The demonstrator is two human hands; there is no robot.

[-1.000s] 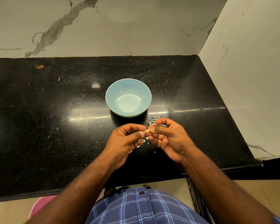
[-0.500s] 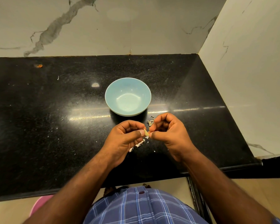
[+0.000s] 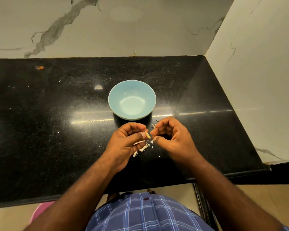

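A small pale yellowish clove (image 3: 147, 135), likely garlic, is pinched between the thumb and fingers of my left hand (image 3: 126, 144). My right hand (image 3: 171, 139) hovers just to its right with curled fingers, its fingertips at the clove's tip; whether they pinch it I cannot tell. Papery white peel scraps (image 3: 143, 148) lie on the black counter (image 3: 57, 130) under and between both hands. A light blue bowl (image 3: 132, 100), with nothing visible inside, stands just beyond the hands.
Marble walls close the counter at the back and on the right (image 3: 257, 80). A small orange speck (image 3: 40, 67) lies far left. The counter's front edge runs near my checked shirt (image 3: 143, 214). A pink object (image 3: 40, 212) shows below the counter.
My hands have drawn slightly apart. The right hand's fingers have loosened and opened away from the clove, which stays in my left hand. More peel scraps show on the counter.
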